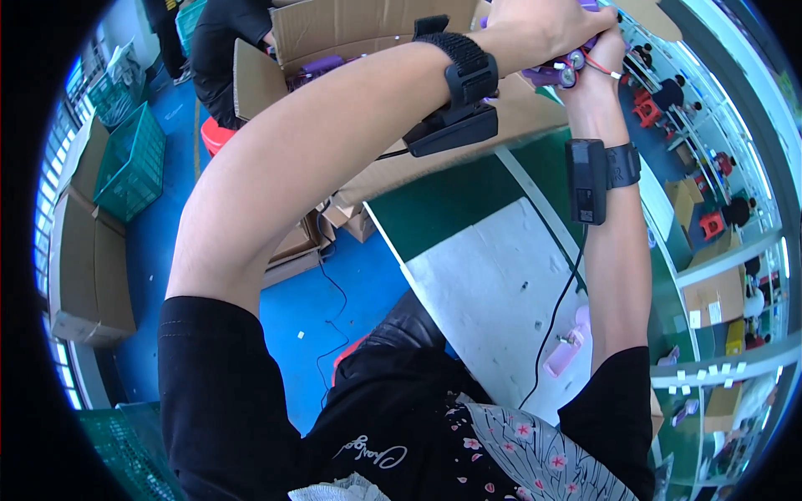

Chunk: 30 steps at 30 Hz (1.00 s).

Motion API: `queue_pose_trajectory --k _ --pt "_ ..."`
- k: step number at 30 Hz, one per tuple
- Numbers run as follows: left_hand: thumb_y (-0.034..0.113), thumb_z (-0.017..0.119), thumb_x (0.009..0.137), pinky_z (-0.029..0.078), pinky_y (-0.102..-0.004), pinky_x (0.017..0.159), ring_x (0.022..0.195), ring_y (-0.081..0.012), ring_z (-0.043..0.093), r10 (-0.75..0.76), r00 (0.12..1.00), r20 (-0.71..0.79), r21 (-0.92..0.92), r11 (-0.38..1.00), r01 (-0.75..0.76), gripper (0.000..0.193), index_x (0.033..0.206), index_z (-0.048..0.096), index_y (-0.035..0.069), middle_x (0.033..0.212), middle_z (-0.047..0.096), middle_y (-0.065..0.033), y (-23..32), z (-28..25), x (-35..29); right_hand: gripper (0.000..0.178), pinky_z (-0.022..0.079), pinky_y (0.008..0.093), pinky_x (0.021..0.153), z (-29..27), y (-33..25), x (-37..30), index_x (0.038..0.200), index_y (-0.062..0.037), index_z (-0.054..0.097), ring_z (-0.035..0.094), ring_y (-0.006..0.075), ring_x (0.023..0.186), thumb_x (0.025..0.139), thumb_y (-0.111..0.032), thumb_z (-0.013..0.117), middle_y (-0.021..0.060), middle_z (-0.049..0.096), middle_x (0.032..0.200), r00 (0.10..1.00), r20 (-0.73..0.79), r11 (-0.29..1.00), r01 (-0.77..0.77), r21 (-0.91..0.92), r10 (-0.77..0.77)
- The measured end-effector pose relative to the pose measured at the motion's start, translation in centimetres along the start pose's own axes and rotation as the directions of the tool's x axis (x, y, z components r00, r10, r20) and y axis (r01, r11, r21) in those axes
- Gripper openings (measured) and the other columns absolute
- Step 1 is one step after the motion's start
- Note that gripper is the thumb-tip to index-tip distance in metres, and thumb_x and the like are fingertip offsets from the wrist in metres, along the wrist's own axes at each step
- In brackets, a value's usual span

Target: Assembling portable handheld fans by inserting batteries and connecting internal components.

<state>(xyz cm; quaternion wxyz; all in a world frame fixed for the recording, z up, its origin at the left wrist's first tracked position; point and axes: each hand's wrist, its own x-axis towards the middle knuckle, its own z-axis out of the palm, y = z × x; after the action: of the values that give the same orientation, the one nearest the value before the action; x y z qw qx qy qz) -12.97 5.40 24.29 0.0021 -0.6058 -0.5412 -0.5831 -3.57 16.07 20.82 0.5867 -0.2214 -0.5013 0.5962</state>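
At the top edge, my left hand (539,25) reaches across and closes over a cluster of purple plastic parts with round silvery ends (561,72). My right hand (603,60) meets it from the right and closes on the same cluster, a thin red cord lying at its wrist. The fingers of both hands are partly cut off by the frame or hidden behind the parts. Just left of them, an open cardboard box (368,35) contains more purple parts (324,64). A pale pink plastic shell (565,355) lies on the white tabletop (484,284) below my right forearm.
Black devices are strapped to both wrists, with a black cable (555,313) running down over the table. Green crates (134,163) and cardboard boxes (92,271) stand on the blue floor at left. A person (221,58) in dark clothes is beyond the box. Others sit at workbenches far right.
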Motion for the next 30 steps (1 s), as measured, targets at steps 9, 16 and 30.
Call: queue_pose_trajectory --k 9,16,30 --pt "0.044 0.062 0.084 0.056 -0.0451 0.081 0.085 -0.0434 0.069 0.148 0.987 0.063 -0.117 0.983 -0.140 0.047 0.096 0.073 0.000 0.089 0.070 -0.0267 6.7 3.4 -2.5 0.031 0.048 0.0297 0.055 -4.0 -7.0 -7.3 0.086 -0.0112 0.063 0.059 0.0174 0.061 0.095 -0.037 0.049 0.0053 0.065 0.075 0.971 -0.117 0.975 0.215 0.050 -0.208" --pt "0.053 0.066 0.079 0.058 -0.0430 0.079 0.083 -0.0394 0.070 0.119 0.984 0.132 -0.125 0.987 -0.103 0.054 0.095 0.073 0.001 0.086 0.071 -0.0238 6.4 7.0 -7.7 0.053 0.055 0.0424 0.087 -7.0 -5.0 -13.4 0.115 -0.0052 0.060 0.068 0.0252 0.098 0.100 -0.052 0.040 0.0129 0.067 0.111 0.969 -0.213 0.992 0.124 -0.001 -0.122" --pt "0.044 0.074 0.080 0.057 -0.0413 0.076 0.079 -0.0354 0.070 -0.046 0.996 0.079 0.084 0.996 0.039 0.041 0.093 0.071 0.006 0.090 0.071 -0.0155 -10.5 7.9 -17.4 0.028 0.052 0.0307 0.081 -6.7 17.5 -15.6 0.108 0.0023 0.066 0.064 0.0151 0.091 0.099 -0.022 0.059 0.0081 0.068 0.103 0.911 -0.407 0.982 0.132 0.137 -0.066"
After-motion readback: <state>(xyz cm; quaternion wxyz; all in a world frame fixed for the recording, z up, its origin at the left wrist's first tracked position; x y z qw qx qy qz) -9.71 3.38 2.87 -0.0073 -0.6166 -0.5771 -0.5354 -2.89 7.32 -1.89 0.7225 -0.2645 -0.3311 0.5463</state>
